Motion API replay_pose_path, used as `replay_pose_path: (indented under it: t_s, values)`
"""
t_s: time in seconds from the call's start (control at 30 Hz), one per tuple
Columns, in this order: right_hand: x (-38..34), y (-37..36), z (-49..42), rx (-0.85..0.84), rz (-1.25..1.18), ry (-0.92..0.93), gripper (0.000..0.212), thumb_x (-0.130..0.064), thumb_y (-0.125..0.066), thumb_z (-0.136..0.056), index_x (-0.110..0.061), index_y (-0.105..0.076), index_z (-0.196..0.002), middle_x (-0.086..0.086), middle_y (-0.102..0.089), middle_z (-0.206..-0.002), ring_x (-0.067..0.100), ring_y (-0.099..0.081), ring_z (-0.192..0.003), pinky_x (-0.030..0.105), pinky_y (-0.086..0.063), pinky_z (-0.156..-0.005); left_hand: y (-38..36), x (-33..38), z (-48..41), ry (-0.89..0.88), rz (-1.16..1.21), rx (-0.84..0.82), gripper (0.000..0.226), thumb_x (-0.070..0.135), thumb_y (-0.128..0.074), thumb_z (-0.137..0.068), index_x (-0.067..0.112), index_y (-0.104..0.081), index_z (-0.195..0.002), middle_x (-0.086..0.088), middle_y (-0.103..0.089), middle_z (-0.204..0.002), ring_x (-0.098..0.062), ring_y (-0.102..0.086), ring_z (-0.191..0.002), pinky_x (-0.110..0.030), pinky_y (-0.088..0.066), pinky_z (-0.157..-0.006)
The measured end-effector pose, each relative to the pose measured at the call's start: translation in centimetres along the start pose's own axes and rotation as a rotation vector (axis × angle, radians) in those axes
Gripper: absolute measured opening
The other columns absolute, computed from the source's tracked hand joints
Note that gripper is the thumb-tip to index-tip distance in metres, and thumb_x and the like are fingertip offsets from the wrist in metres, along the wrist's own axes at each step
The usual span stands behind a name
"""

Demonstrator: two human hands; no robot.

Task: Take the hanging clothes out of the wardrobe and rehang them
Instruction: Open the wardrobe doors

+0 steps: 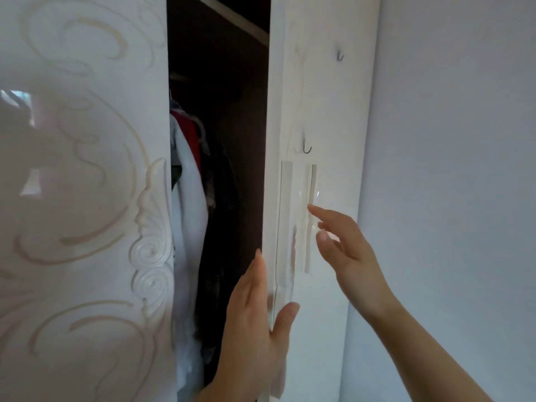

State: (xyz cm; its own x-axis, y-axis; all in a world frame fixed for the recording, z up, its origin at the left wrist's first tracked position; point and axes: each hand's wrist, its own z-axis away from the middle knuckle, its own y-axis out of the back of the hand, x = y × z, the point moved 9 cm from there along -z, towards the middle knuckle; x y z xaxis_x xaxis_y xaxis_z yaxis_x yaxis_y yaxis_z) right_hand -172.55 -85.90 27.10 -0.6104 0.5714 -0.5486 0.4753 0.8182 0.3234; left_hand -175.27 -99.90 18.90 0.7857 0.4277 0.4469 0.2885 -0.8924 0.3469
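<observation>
The wardrobe's right door (324,105) stands partly swung out, showing its white inner face. My left hand (255,323) holds the door's edge, fingers straight behind it and the thumb on the near face. My right hand (345,245) hovers with spread fingers in front of a clear plastic strip (310,216) stuck on the door; whether it touches is unclear. In the dark gap hang clothes: a white garment (191,216), a red one (193,134) and dark ones (220,227).
The left wardrobe door (84,198) is closed, glossy with cream swirl relief. Two small metal hooks (307,147) sit on the open door's inner face, one higher up. A plain pale wall (452,169) fills the right side.
</observation>
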Motion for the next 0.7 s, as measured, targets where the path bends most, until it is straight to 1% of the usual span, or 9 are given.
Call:
replay_pose_path:
  t_s: [0.07, 0.1, 0.17, 0.23, 0.27, 0.4, 0.5, 0.6, 0.7]
  values:
    - [-2.3, 1.6, 0.1, 0.025, 0.261, 0.190, 0.034, -0.048, -0.039, -0.093, -0.049, -0.041, -0.127, -0.034, -0.041, -0.126, -0.010, -0.036, -0.122, 0.000, -0.027, -0.095, -1.2, 1.7, 0.4, -0.055, -0.029, 0.006, 0.079, 0.073, -0.024, -0.083, 0.038, 0.013, -0.144, 0.016, -0.016, -0.147, -0.002, -0.020, -0.134, -0.033, -0.027, -0.109]
    - [-2.9, 2.2, 0.1, 0.031, 0.366, 0.257, 0.039, -0.047, -0.037, -0.093, -0.045, -0.039, -0.131, -0.025, -0.041, -0.131, -0.005, -0.035, -0.125, 0.005, -0.025, -0.099, -1.8, 2.8, 0.6, -0.108, -0.070, 0.014, 0.075, 0.071, -0.020, -0.087, 0.036, 0.009, -0.147, 0.008, -0.021, -0.147, -0.008, -0.026, -0.133, -0.034, -0.031, -0.108]
    - [-3.7, 3.4, 0.0, 0.052, 0.506, 0.303, 0.044, -0.044, -0.038, -0.093, -0.038, -0.039, -0.136, -0.012, -0.041, -0.138, 0.003, -0.034, -0.128, 0.011, -0.022, -0.101, -3.1, 4.9, 0.5, -0.188, -0.159, -0.001, 0.072, 0.064, -0.017, -0.092, 0.022, -0.007, -0.149, -0.002, -0.031, -0.142, -0.015, -0.034, -0.127, -0.028, -0.032, -0.106]
    - [-5.0, 5.0, -0.1, 0.118, 0.623, 0.351, 0.047, -0.038, -0.048, -0.090, -0.032, -0.042, -0.136, -0.004, -0.042, -0.140, 0.009, -0.033, -0.127, 0.014, -0.020, -0.102, -4.7, 6.6, 0.1, -0.209, -0.211, -0.054, 0.075, 0.061, -0.015, -0.094, 0.005, -0.027, -0.141, -0.007, -0.042, -0.136, -0.018, -0.038, -0.120, -0.026, -0.026, -0.101]
    - [-5.8, 5.7, -0.1, 0.156, 0.681, 0.382, 0.049, -0.035, -0.053, -0.087, -0.028, -0.045, -0.135, 0.000, -0.044, -0.139, 0.013, -0.033, -0.126, 0.018, -0.021, -0.103, -5.5, 7.4, 0.1, -0.218, -0.216, -0.073, 0.076, 0.061, -0.014, -0.094, 0.001, -0.032, -0.137, -0.010, -0.047, -0.134, -0.019, -0.039, -0.119, -0.026, -0.027, -0.100]
    - [-7.5, 7.5, -0.2, 0.179, 0.880, 0.503, 0.054, -0.021, -0.065, -0.080, -0.022, -0.050, -0.131, 0.007, -0.048, -0.137, 0.027, -0.040, -0.128, 0.034, -0.029, -0.105, -9.1, 9.4, -0.1, -0.240, -0.269, -0.154, 0.073, 0.061, -0.012, -0.094, 0.007, -0.032, -0.138, -0.008, -0.050, -0.136, -0.019, -0.045, -0.124, -0.028, -0.030, -0.101]
    - [-7.0, 8.1, -0.5, 0.131, 0.984, 0.546, 0.060, -0.011, -0.075, -0.070, -0.017, -0.056, -0.127, 0.011, -0.053, -0.132, 0.034, -0.046, -0.125, 0.045, -0.034, -0.104, -11.3, 10.9, -0.6, -0.284, -0.323, -0.173, 0.067, 0.057, -0.006, -0.096, 0.017, -0.025, -0.145, 0.001, -0.045, -0.140, -0.019, -0.051, -0.123, -0.030, -0.044, -0.096]
    - [-5.1, 9.2, -1.4, 0.109, 1.144, 0.526, 0.069, -0.005, -0.080, -0.059, -0.018, -0.059, -0.124, 0.013, -0.055, -0.129, 0.036, -0.049, -0.122, 0.046, -0.028, -0.107, -13.3, 11.3, -1.4, -0.315, -0.290, -0.171, 0.064, 0.054, -0.019, -0.094, 0.022, -0.015, -0.149, 0.001, -0.040, -0.144, -0.022, -0.048, -0.126, -0.039, -0.044, -0.096]
    - [-2.6, 11.0, -2.5, 0.106, 1.287, 0.461, 0.068, -0.008, -0.080, -0.059, -0.018, -0.059, -0.123, 0.014, -0.056, -0.128, 0.036, -0.049, -0.121, 0.045, -0.021, -0.109, -15.3, 10.2, -2.8, -0.259, -0.294, -0.195, 0.064, 0.057, -0.011, -0.095, 0.020, -0.026, -0.145, -0.003, -0.047, -0.141, -0.022, -0.048, -0.126, -0.041, -0.047, -0.094]
